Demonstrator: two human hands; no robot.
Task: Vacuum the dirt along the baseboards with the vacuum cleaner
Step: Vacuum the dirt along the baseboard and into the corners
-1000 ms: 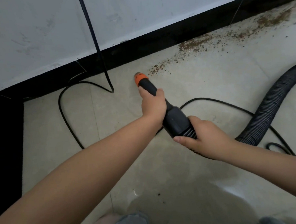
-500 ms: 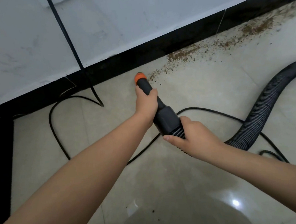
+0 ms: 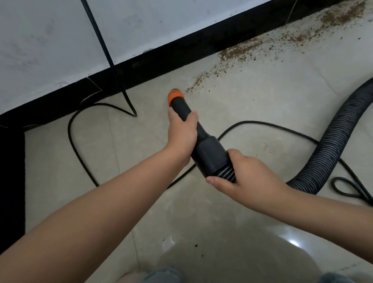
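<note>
Two hands share the vacuum nozzle. Nearest, the right hand has its grip clenched round the ribbed collar where the corrugated hose joins; just ahead, the left hand grasps the narrow black neck behind the orange tip. That tip sits low over the floor, just short of the nearest specks of the brown dirt, which trails away rightward along the black baseboard. I judge the sweep is only at its start, most of the dirt being untouched. The next move calls for sliding the tip right and forward into the trail, hugging the baseboard, and keeping clear of the black power cord looped on the floor. Whether the tip touches the floor I cannot tell; the vacuum's body is out of frame, and the hose is cut off at the right edge.
</note>
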